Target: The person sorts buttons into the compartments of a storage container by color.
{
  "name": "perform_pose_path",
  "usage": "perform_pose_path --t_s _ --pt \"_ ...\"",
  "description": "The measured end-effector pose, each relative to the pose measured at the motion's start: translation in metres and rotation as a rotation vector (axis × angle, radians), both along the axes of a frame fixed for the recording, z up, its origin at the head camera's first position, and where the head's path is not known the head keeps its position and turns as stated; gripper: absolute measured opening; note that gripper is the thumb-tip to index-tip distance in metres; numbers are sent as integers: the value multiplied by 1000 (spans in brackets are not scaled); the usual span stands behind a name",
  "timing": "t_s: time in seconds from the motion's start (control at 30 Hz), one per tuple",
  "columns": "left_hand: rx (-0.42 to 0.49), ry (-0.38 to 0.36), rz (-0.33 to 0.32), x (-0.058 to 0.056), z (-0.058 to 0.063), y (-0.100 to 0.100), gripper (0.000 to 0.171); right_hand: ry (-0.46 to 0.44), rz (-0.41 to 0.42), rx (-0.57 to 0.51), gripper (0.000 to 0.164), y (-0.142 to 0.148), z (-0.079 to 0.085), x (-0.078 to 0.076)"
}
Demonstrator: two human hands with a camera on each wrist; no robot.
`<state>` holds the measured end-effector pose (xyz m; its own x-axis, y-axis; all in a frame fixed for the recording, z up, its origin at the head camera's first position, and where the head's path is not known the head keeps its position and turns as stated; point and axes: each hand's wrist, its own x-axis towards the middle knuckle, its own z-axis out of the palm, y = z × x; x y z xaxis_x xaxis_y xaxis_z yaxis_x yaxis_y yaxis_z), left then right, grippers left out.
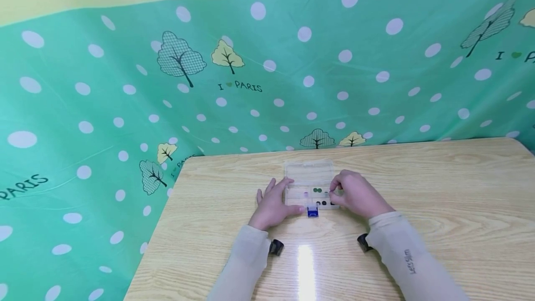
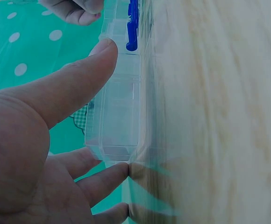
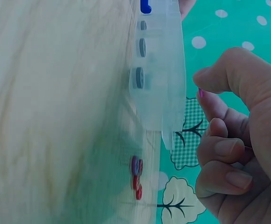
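Note:
A clear plastic compartment box point(image 1: 295, 196) lies on the table with its lid point(image 1: 309, 172) swung back. My left hand point(image 1: 272, 206) spans the box's left end, fingers spread and thumb straight at the front edge. Above the right side of the box, my right hand point(image 1: 355, 194) pinches a small pink button point(image 3: 201, 93) between thumb and index finger. Its other fingers are curled inward. Green buttons point(image 1: 317, 190) occupy a rear compartment, and black buttons point(image 1: 323, 203) lie along the front. A pink button point(image 1: 306, 194) shows further left inside.
A blue latch point(image 1: 312, 212) sticks out from the box's front. Several red buttons point(image 3: 136, 182) and a purple button point(image 3: 135, 165) lie on the wooden table point(image 1: 451, 208) beyond the box's right end. A green dotted curtain point(image 1: 276, 50) hangs behind the table.

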<state>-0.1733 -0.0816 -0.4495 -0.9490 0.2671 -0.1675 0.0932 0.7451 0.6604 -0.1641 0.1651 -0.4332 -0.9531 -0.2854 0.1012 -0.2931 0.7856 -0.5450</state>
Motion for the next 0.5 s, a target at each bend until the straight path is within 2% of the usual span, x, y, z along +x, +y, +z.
perform_pose_path --t_s 0.5 --pt "26 -16 0 1 2 0 78 38 21 -12 6 -17 -5 -7"
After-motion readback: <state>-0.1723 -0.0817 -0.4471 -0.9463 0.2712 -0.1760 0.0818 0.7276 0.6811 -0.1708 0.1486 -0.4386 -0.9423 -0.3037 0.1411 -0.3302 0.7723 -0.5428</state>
